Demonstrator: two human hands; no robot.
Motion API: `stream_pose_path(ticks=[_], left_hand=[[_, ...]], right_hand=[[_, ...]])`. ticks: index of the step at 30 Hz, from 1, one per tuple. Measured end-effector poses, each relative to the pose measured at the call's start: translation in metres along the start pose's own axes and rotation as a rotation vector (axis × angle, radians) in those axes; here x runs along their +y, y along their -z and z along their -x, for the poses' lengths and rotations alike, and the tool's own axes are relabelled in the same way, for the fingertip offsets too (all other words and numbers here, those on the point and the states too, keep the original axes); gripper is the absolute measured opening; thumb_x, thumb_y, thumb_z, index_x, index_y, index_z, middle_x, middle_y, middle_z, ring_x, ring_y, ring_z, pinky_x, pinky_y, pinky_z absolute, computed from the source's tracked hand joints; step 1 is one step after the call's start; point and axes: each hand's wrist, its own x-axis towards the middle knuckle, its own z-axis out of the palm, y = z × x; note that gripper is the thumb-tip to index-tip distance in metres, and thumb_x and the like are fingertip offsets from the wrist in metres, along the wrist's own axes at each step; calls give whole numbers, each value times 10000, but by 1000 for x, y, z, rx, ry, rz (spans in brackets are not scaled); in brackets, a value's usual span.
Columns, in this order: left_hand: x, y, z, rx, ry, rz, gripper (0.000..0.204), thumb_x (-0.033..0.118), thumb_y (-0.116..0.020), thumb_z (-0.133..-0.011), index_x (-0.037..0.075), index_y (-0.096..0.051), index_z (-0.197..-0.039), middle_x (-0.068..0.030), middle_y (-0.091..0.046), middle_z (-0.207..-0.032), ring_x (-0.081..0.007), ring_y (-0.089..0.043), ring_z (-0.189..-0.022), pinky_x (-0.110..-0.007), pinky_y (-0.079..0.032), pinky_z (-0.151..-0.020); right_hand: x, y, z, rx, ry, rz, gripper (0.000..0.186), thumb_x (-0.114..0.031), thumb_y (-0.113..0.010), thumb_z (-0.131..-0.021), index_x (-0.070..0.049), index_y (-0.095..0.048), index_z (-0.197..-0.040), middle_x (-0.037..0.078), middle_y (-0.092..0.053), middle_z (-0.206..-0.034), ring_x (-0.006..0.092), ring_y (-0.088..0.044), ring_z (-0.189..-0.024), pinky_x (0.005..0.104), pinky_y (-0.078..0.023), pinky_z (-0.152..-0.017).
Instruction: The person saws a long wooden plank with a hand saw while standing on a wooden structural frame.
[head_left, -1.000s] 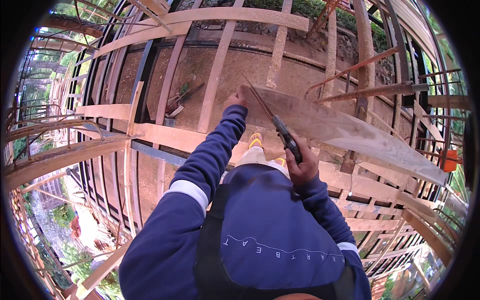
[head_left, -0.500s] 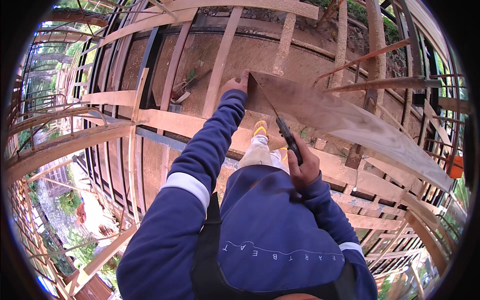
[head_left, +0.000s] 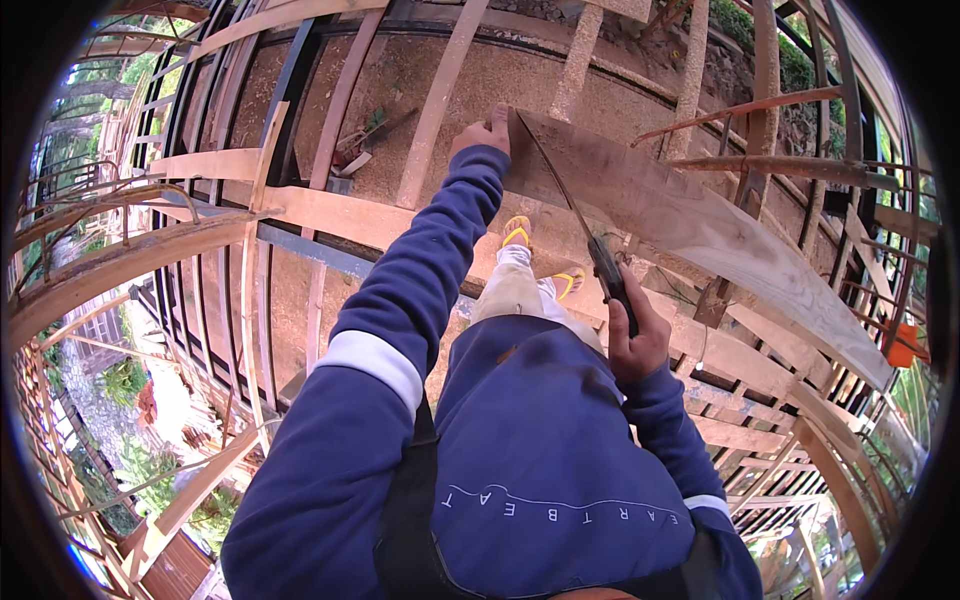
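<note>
A long wide plank (head_left: 690, 205) stretches from in front of me out to the right. My left hand (head_left: 484, 136) is closed around its left end, with the thumb near the end's upper corner. In my right hand (head_left: 637, 325) is the dark handle of a handsaw (head_left: 606, 268), gripped close to my waist. The narrow blade slants up and left across the plank near its left end, its tip close to my left hand. Whether the teeth have cut into the wood cannot be made out.
My feet in yellow flip-flops (head_left: 516, 232) stand among timber beams (head_left: 345, 218). Gaps between joists show brown ground (head_left: 400, 130) below. Rusty metal bars (head_left: 770, 165) run at the right, near an orange object (head_left: 902, 346). A curved beam (head_left: 130, 265) lies at the left.
My right hand and the saw handle have shifted right, and the blade slants a little more steeply. My left hand stays on the plank's end. The whole view has shifted slightly.
</note>
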Motion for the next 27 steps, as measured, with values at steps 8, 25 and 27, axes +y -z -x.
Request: stream_pose_path(ticks=[8,25,27], left_hand=[[0,-16,-5,95,-103,27,864,726,-258,-928,8,-720,-1065,-278,-672,-1084,-431,-622,-1102,-480,-482,-954],[-5,2,-1,98,-15,32,857,730,-264,-925,19,-727,-1046,-274,-675,-1070,-439,-626,-1083,-482,-483,-947],[-2,0,4,97,-16,5,854,729,-264,-925,23,-727,-1050,-272,-675,-1071,-440,-626,-1082,-484,-482,-948]], right_hand=[[-5,-54,-103,10,-27,79,410,-239,-593,-940,-42,-578,-1299,283,-653,-847,432,-654,-787,460,-513,-677],[-1,-37,-45,29,19,2,421,-182,-605,-929,-50,-564,-1327,252,-682,-882,406,-688,-784,416,-546,-697],[-1,-11,-7,54,131,28,448,-115,-597,-921,-54,-548,-1362,253,-684,-907,367,-715,-792,399,-552,-693]])
